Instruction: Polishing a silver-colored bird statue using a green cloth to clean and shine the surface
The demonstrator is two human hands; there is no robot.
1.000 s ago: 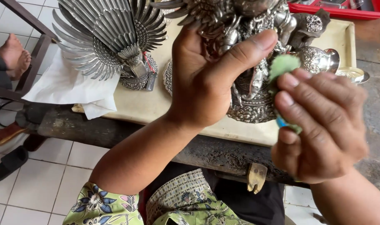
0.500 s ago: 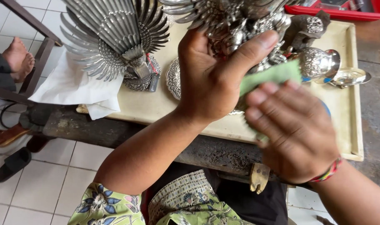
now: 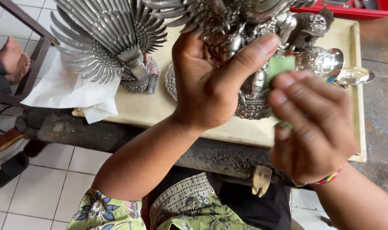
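The right hand point(image 3: 311, 127) pinches a green cloth point(image 3: 280, 67) in closed fingers, pressing it on the ornate silver statue point(image 3: 245, 85) just ahead. The left hand point(image 3: 211, 83) clamps that statue's side, thumb stretched across. Further left of it stands a silver winged figure point(image 3: 109, 42), white paper point(image 3: 70, 91) beneath

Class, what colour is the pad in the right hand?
Light green pad, pinched in the right hand; head view.

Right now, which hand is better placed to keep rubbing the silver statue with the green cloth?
Right. The right hand already pinches the green cloth against the silver statue. The left hand has its grip on the statue's body, thumb across the front, steadying it on the cream tray; freeing it would likely leave the statue unsupported.
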